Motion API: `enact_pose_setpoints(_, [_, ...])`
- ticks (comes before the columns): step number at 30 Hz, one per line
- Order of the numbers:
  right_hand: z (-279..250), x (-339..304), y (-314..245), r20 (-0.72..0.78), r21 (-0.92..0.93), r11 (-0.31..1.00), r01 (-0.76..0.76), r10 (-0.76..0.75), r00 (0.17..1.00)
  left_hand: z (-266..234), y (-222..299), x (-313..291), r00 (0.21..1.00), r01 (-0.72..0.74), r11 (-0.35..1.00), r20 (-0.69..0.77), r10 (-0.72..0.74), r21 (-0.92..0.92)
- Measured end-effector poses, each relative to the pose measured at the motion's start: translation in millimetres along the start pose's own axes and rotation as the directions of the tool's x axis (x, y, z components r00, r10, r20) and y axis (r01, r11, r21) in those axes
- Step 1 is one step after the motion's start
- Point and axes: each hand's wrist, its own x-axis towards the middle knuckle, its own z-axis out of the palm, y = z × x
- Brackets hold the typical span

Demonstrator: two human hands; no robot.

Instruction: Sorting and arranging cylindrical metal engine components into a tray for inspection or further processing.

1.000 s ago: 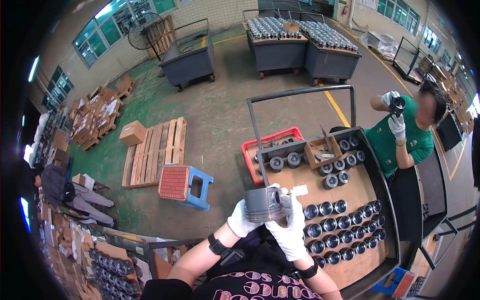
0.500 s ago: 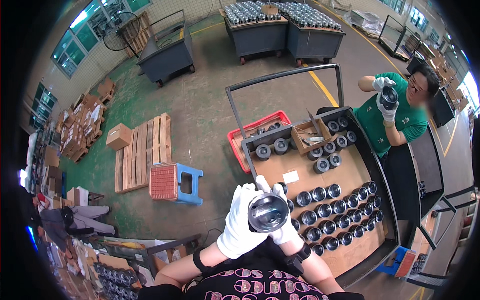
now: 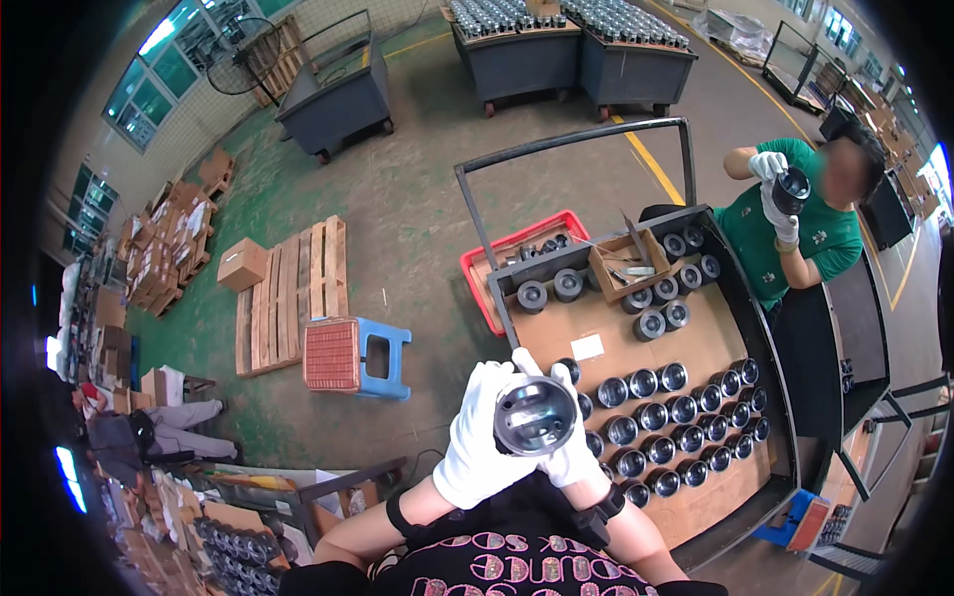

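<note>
A dark, shiny metal piston (image 3: 537, 415) is held up in front of me, its hollow inner side facing me. My left hand (image 3: 474, 437), in a white glove, wraps round its left side. My gloved right hand (image 3: 568, 452) grips it from the right, fingers partly hidden behind it. To the right, rows of similar pistons (image 3: 651, 417) stand on a cardboard-lined cart (image 3: 696, 338). Other pistons (image 3: 568, 285) stand at the cart's far end, beside a small cardboard box (image 3: 608, 290) holding tools.
Behind the cart's far-left edge is a red crate (image 3: 484, 288) of parts. A co-worker in green (image 3: 795, 233) holds another piston (image 3: 791, 191) across the cart. A blue stool (image 3: 383, 358) and a wooden pallet (image 3: 293, 298) stand to my left; piston-laden carts (image 3: 527, 70) stand beyond.
The piston in my hands has tilted and turned slightly, showing its hollow at another angle. The co-worker's piston has turned too. The view has shifted a little.
</note>
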Motion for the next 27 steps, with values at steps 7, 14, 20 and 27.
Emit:
enact_pose_setpoints(7, [5,-2,4,-0.141,0.042,0.999,-0.027,0.032,0.989,0,-7,8,0.982,0.169,0.953,-0.034,-0.183,-0.252])
enact_pose_setpoints(14, [-1,3,-3,-0.13,-0.161,0.986,-0.041,0.02,0.991,-12,-11,5,0.999,-0.024,0.997,0.046,0.028,-0.073])
enact_pose_setpoints(20, [-15,5,-25,-0.04,-0.573,0.815,0.09,-0.137,0.99,-11,-24,-3,0.995,-0.083,0.996,0.061,0.081,0.021])
enact_pose_setpoints(27, [-23,7,-29,0.07,-0.732,0.668,0.137,-0.127,0.989,-7,-39,-1,0.979,0.197,0.942,0.111,-0.172,-0.271])
